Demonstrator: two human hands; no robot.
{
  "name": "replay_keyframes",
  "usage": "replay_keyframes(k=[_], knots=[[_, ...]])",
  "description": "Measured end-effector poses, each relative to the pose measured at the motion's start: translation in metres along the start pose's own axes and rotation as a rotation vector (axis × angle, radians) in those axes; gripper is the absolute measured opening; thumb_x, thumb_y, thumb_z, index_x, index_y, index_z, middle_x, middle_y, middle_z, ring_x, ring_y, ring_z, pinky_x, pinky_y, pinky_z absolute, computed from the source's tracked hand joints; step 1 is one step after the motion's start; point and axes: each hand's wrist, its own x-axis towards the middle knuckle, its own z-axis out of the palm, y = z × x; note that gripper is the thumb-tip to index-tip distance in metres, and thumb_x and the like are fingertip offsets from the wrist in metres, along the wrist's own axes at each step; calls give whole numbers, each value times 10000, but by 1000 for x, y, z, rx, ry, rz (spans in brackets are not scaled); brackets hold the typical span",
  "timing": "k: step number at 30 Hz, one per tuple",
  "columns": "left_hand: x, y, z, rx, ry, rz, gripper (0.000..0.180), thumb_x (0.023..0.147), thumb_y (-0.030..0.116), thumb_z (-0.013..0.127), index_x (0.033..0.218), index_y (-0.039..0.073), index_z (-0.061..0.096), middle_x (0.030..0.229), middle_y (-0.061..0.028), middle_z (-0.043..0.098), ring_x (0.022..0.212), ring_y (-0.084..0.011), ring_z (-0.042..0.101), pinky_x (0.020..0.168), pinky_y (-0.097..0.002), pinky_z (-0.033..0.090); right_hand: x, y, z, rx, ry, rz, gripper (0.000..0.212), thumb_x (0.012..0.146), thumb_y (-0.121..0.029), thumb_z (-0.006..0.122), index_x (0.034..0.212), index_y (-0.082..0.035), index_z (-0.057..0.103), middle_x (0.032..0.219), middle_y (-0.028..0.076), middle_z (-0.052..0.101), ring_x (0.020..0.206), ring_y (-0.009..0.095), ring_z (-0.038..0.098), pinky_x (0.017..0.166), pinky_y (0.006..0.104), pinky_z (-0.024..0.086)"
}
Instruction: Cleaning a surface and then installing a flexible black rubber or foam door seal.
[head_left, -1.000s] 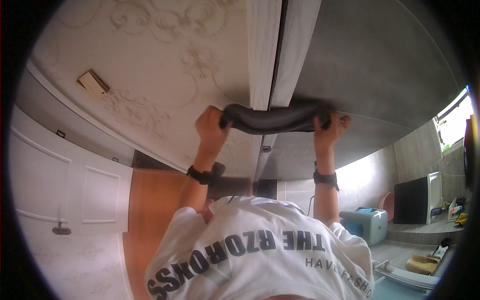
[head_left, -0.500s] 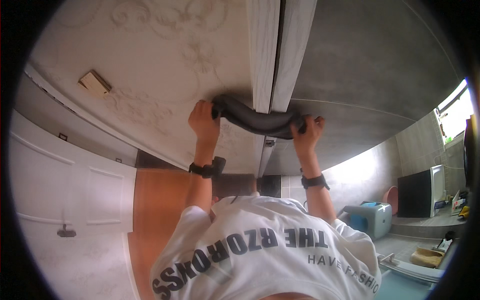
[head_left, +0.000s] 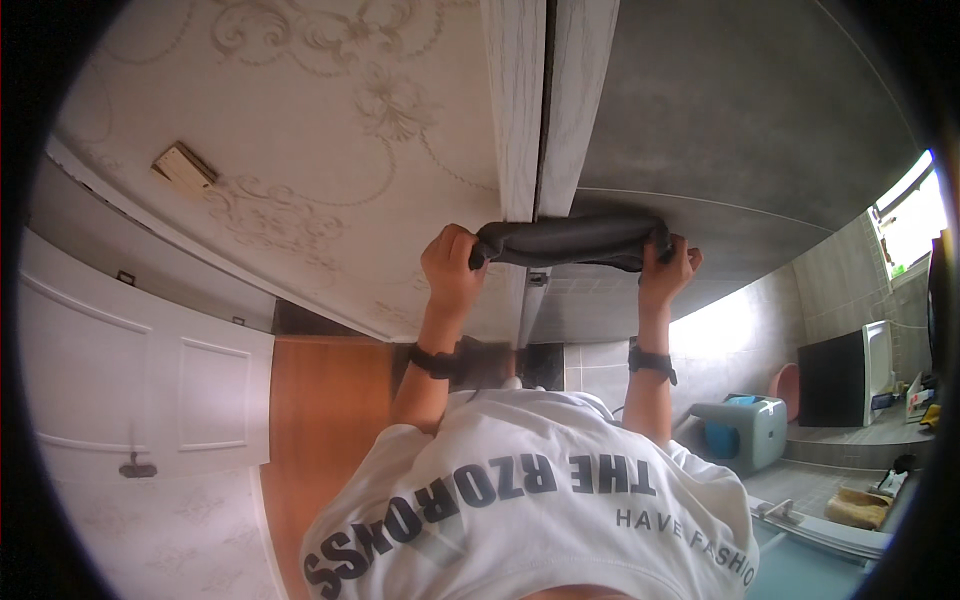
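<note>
Whereas the dark grey cloth (head_left: 575, 242) slanted a moment ago, it now stretches straighter above centre, left hand (head_left: 452, 264) and right hand (head_left: 668, 272) clamping its ends.

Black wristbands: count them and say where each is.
2: the left wristband just behind the left hand, the right wristband just behind the right hand; no others show.

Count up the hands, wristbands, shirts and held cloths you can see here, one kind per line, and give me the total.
Hands: 2 (left hand, right hand)
Black wristbands: 2 (left wristband, right wristband)
White shirt: 1
Dark cloth, held between both hands: 1
Total: 6
</note>
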Motion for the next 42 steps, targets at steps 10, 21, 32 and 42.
replay_keyframes(k=[10,21,32,42], knots=[[-1,-53,-36,378,78,-363,242,607,57,688,752,56,494,733,-90,530,655,-302,539,529,-368,415,-40,-77,24,294,-209,-50,244,639,-126,688,793,-71,508,689,114,556,680,317,463,729,385,329],[-10,-18,-5,83,65,-330,258,607,64,705,729,58,478,683,-97,512,609,-315,528,515,-350,416,-6,-15,12,98,-40,-23,250,680,-120,688,882,-63,551,703,98,556,731,291,428,723,386,334],[-9,-31,-25,294,187,-425,234,619,73,700,739,63,498,697,-94,548,610,-323,543,514,-362,423,-12,-57,25,283,-89,-24,265,666,-94,694,884,-50,551,725,101,555,739,267,397,691,364,335],[-6,-25,-21,156,263,-522,238,622,97,700,750,61,503,705,-109,555,621,-331,545,532,-368,426,1,-47,12,302,-106,-3,224,685,-88,680,856,-38,543,755,125,569,773,283,416,697,370,338]])
